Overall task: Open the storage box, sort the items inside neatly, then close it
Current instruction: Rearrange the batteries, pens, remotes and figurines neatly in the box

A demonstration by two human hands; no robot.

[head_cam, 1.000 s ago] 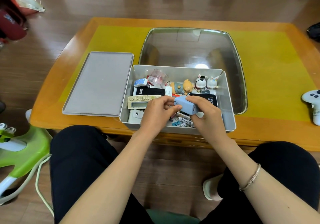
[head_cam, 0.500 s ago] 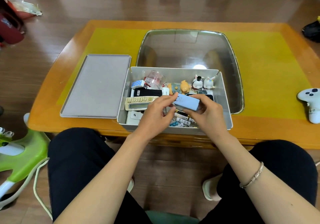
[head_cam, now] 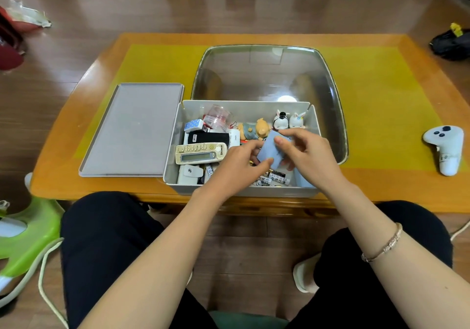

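Two hands: left hand (head_cam: 236, 166) and right hand (head_cam: 309, 154) both pinch a pale blue block (head_cam: 270, 149) above the storage box (head_cam: 244, 191), likely turning it to fit.
Box: open at the table's (head_cam: 381, 191) near edge, within reach.
Lid (head_cam: 132, 130): flat just left, out of the way.
Remote control (head_cam: 201, 152): flat inside.

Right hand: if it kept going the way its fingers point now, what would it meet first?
The right hand points up-left across the box, gripping the blue block. Straight on, it would probably meet the orange pig figurine first; depth is unclear.
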